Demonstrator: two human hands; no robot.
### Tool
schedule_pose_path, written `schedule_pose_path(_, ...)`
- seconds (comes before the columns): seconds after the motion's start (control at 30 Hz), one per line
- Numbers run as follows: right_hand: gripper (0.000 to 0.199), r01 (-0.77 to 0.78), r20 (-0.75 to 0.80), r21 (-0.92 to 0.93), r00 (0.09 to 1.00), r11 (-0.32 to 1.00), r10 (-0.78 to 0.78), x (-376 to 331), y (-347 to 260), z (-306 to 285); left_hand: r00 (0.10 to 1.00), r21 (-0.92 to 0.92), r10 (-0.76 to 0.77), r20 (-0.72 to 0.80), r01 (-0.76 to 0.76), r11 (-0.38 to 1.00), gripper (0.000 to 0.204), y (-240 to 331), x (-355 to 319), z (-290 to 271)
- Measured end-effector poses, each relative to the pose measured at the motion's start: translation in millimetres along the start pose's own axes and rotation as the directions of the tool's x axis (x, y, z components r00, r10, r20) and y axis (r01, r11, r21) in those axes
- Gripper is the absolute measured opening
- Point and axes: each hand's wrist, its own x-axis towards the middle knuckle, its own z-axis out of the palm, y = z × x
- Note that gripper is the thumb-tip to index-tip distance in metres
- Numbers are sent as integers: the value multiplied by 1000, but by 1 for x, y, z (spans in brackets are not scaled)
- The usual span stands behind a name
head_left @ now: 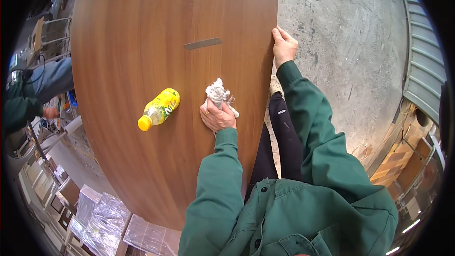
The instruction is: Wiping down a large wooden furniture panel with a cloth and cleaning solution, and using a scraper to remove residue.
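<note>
Wearing a green jacket (308,213) and dark trousers (286,137), with a pale shoe (275,86) showing just past the right edge of the brown wooden table (142,175). Clasping a bunched white rag (217,90) against the table in the left hand (219,116), with fingers curled round it and the frayed end poking out ahead. To the left of that, near but not touching, see a yellow bottle (160,108), cap toward the lower left; cannot tell whether upright or lying. Farther out, touching the table's right edge with the right hand (285,46), fingers bent; cannot tell how firmly pinched there. Beyond rag and bottle, see a thin grey strip (203,43) lying flat on the wood. Farther off, look right to a scuffed grey floor (350,57), a ridged grey panel (423,61) and wooden boards (391,168); at lower left, to plastic-wrapped boxes (102,218); at far left, to a co-worker's dark sleeve (22,113) and hand.
</note>
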Motion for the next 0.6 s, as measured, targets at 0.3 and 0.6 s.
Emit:
schedule_pose_path(0.3,31,-44,32,-9,999,999,44,13,-17,0,1000,0,-2,7,2,1000,34,6,0,1)
schedule_pose_path(0.6,27,8,-48,105,999,994,-3,49,-17,17,1000,-25,-15,13,15,1000,35,11,-2,5)
